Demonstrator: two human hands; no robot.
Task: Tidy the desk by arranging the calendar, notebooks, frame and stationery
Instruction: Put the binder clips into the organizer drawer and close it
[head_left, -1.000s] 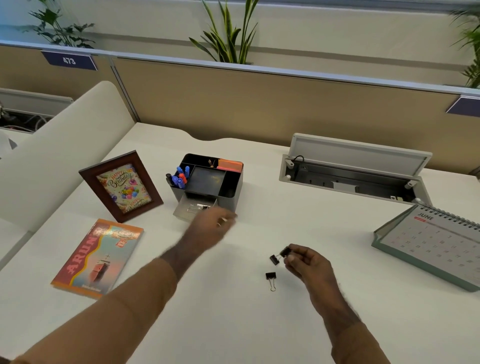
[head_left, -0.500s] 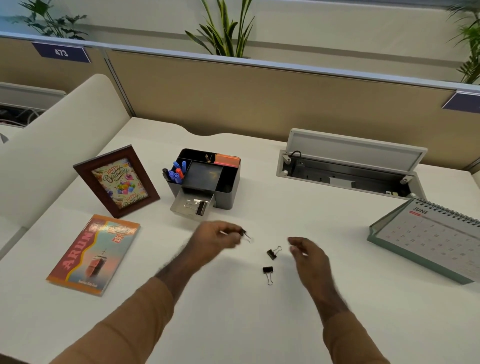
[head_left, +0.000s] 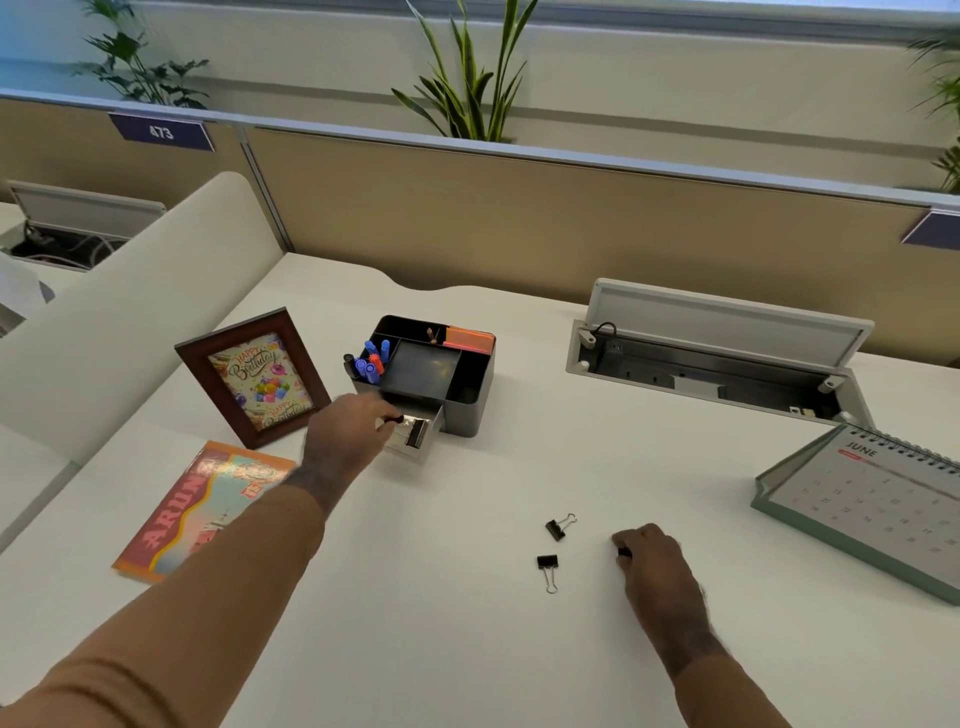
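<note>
- The left hand (head_left: 345, 434) reaches over the open drawer (head_left: 415, 439) of the organiser (head_left: 467, 400), fingers pinched on a small black clip (head_left: 397, 419) held just above the drawer.
- The right hand (head_left: 654, 564) rests on the desk (head_left: 467, 649), fingers curled down over something small and dark at its tips; what it is cannot be told.
- Two black binder clips lie loose on the desk just left of the right hand: one (head_left: 558, 527) farther off, one (head_left: 548, 569) nearer.
- The frame (head_left: 254, 376) stands tilted left of the organiser; its card reads "Happy Birthday".
- The notebook (head_left: 202, 506) lies flat in front of the frame, partly under the left sleeve, with "ARUN" in red along its cover.
- The calendar (head_left: 878, 499) stands at the right edge of the desk, showing "JUNE".
- Blue and red pens (head_left: 371, 358) stand in the organiser's left compartment; an orange pad (head_left: 470, 339) sits at its back.
- A blue tag (head_left: 162, 133) on the partition reads "473".
- The cable tray (head_left: 717, 358) in the desk has its lid raised.
</note>
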